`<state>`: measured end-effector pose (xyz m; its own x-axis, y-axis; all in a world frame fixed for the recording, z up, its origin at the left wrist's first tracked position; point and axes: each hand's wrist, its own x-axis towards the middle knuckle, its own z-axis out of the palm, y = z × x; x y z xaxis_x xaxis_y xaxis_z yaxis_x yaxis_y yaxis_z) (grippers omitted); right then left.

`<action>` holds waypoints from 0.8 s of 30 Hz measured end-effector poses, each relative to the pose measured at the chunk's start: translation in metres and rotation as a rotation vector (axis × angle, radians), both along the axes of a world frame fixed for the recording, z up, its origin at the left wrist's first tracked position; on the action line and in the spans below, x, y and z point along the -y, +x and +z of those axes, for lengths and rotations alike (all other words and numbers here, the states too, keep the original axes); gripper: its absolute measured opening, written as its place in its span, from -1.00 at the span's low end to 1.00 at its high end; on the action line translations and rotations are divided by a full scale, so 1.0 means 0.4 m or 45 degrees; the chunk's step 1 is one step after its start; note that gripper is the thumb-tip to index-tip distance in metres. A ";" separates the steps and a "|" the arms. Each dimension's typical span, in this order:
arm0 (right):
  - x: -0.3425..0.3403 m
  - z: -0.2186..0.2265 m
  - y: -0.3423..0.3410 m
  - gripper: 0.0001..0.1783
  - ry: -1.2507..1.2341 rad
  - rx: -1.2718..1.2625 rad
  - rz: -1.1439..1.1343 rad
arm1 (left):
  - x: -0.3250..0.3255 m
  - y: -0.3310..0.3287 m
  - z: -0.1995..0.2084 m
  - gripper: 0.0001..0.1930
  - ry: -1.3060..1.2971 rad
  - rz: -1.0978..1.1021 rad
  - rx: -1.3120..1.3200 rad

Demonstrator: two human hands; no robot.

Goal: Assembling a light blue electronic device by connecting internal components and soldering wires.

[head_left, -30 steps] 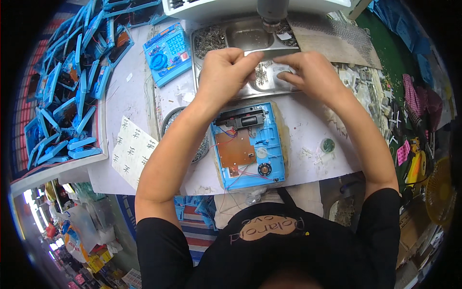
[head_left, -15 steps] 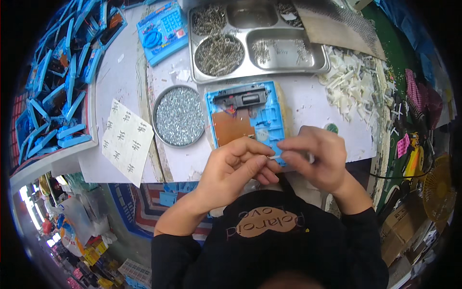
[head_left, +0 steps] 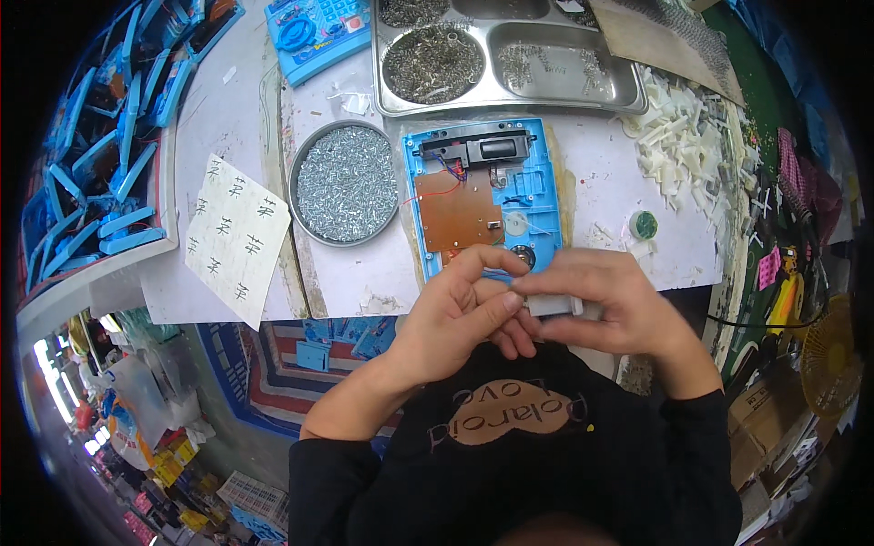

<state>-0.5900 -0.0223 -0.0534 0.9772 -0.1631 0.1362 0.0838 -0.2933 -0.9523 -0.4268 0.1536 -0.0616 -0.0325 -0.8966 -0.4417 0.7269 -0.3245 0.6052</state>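
At the table's near edge, my right hand point(head_left: 624, 296) grips a small whitish plastic piece point(head_left: 553, 305) between thumb and fingers. My left hand point(head_left: 446, 314) meets it from the left, thumb and fingers bent inward; whatever its fingertips pinch is hidden. Just beyond both hands lies an opened blue plastic housing point(head_left: 543, 187). Inside it are a brown circuit board point(head_left: 455, 214), a black part point(head_left: 482, 150) along the far end, thin red and blue wires, and a round metal part point(head_left: 522, 257) partly covered by my fingers.
A round tin of screws point(head_left: 346, 182) stands left of the housing, near a handwritten sheet point(head_left: 235, 241). Beyond is a steel compartment tray point(head_left: 387, 96) of springs, right of a blue toy point(head_left: 319, 36). White plastic pieces point(head_left: 687, 146) pile right. Blue housings point(head_left: 127, 223) fill a left bin.
The whitish piece now shows in my right hand, where a thin white bit showed between my fingertips before. The view has shifted, so the table things sit higher; more of the housing shows.
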 end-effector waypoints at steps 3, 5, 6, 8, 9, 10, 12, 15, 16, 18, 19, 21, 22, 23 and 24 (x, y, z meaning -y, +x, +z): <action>0.056 -0.028 -0.056 -0.52 0.241 -0.080 0.228 | 0.027 0.003 0.055 -0.78 -0.001 -0.261 0.192; 0.056 -0.040 -0.097 -0.54 0.757 -0.102 0.060 | 0.071 0.037 0.060 -0.71 -0.150 -0.336 0.718; 0.050 -0.059 -0.114 -0.54 1.089 -0.071 -0.048 | 0.099 0.058 0.053 -0.68 -0.226 -0.365 0.989; 0.045 -0.091 -0.140 -0.53 1.443 0.062 -0.195 | 0.158 0.091 0.007 -0.74 -0.526 -0.392 1.771; 0.048 -0.120 -0.144 -0.52 1.477 0.172 -0.218 | 0.178 0.097 -0.012 -0.77 -0.674 -0.400 2.166; 0.051 -0.135 -0.151 -0.50 1.510 0.283 -0.240 | 0.191 0.085 -0.016 -0.83 -0.668 -0.382 2.280; 0.055 -0.131 -0.171 -0.45 1.479 0.240 -0.325 | 0.207 0.080 -0.013 -0.83 -0.614 -0.571 2.376; 0.063 -0.129 -0.191 -0.47 1.364 0.182 -0.384 | 0.223 0.069 -0.004 -0.86 -0.594 -0.730 2.493; 0.065 -0.114 -0.189 -0.49 1.287 0.142 -0.414 | 0.224 0.067 -0.003 -0.87 -0.593 -0.759 2.531; 0.067 -0.071 -0.178 -0.54 1.080 0.037 -0.489 | 0.217 0.071 -0.013 -0.87 -0.546 -0.679 2.480; 0.065 -0.051 -0.168 -0.56 0.953 -0.026 -0.531 | 0.213 0.073 -0.021 -0.87 -0.521 -0.643 2.455; 0.056 -0.044 -0.148 -0.60 0.680 -0.085 -0.604 | 0.208 0.071 -0.029 -0.85 -0.535 -0.512 2.483; 0.054 -0.047 -0.137 -0.62 0.535 -0.083 -0.633 | 0.205 0.070 -0.033 -0.84 -0.543 -0.446 2.494; 0.060 -0.051 -0.131 -0.64 0.380 -0.083 -0.638 | 0.202 0.068 -0.038 -0.84 -0.556 -0.439 2.513; 0.067 -0.053 -0.123 -0.65 0.225 -0.083 -0.640 | 0.197 0.065 -0.041 -0.83 -0.562 -0.426 2.535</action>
